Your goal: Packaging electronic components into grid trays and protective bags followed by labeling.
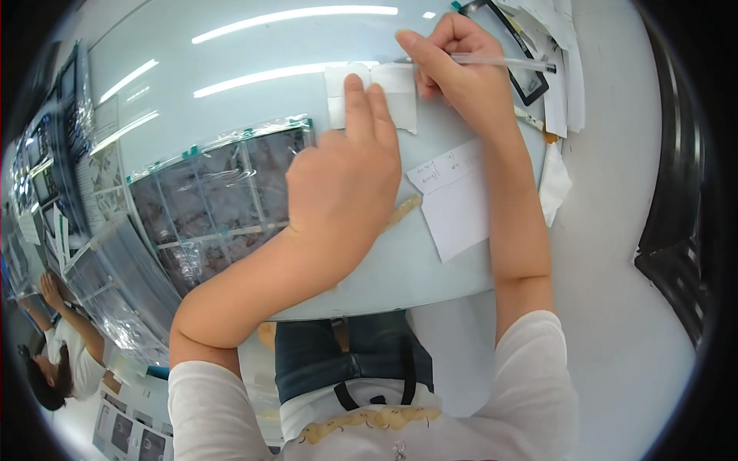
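**White slips, pen in hand: labelling under way at a glossy counter**

White sleeves and bare forearms come up from the lower edge toward a pale, glossy counter (231,54) that mirrors the ceiling lights. Nearest the person lies a white paper note (455,201) with a few handwritten lines at its top, the rest of it blank; it rests flat just to the right of the left hand (346,180). That hand lies palm down, its fingers (357,104) stretched out and pressing on a small white paper slip (400,96), pinning it flat to the counter. The slip looks creased into sections, thin and plain, with no writing that can be made out on its visible part. Just beyond, the right hand (461,73) has its fingers closed around a clear pen (507,62), held nearly level, the grip touching the slip's upper right edge. Judging by the blank face of the slip, the marking seems barely begun, while the note beside it is already written. To the left sits a wrapped stack of dark printed sheets (223,200) taped in green. Farther right, loose white papers (561,69) crowd the counter's edge. Far left, another person (61,353) works at a separate station.
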Motion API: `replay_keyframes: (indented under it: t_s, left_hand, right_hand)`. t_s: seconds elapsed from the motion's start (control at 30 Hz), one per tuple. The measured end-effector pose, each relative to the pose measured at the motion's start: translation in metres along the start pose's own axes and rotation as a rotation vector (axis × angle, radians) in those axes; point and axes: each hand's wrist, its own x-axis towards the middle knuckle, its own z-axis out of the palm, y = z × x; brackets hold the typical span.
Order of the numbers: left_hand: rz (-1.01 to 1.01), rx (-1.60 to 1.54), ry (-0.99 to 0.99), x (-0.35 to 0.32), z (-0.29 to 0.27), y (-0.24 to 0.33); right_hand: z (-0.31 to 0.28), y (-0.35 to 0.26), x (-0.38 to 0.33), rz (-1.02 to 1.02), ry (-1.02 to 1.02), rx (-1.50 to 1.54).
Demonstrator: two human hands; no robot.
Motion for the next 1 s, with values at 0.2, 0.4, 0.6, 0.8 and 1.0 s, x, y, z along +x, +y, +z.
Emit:
replay_keyframes:
  t_s: [0.2, 0.4, 0.6, 0.8, 1.0]
  left_hand:
    - [-0.005, -0.133, 0.031, 0.003, 0.003, -0.003]
    - [0.010, -0.075, 0.090, 0.002, 0.009, -0.003]
    - [0.015, -0.070, 0.058, 0.003, 0.006, 0.000]
    - [0.026, -0.057, 0.038, 0.003, 0.007, 0.001]
    - [0.007, -0.043, 0.027, 0.003, 0.008, -0.002]
  right_hand:
    - [-0.002, 0.005, 0.006, 0.091, -0.106, 0.169]
    - [-0.003, 0.005, 0.005, 0.075, -0.137, 0.206]
    - [-0.003, 0.006, 0.006, 0.058, -0.133, 0.174]
    - [-0.004, 0.006, 0.007, 0.047, -0.113, 0.131]
    - [0.008, 0.004, 0.005, -0.035, 0.015, 0.026]
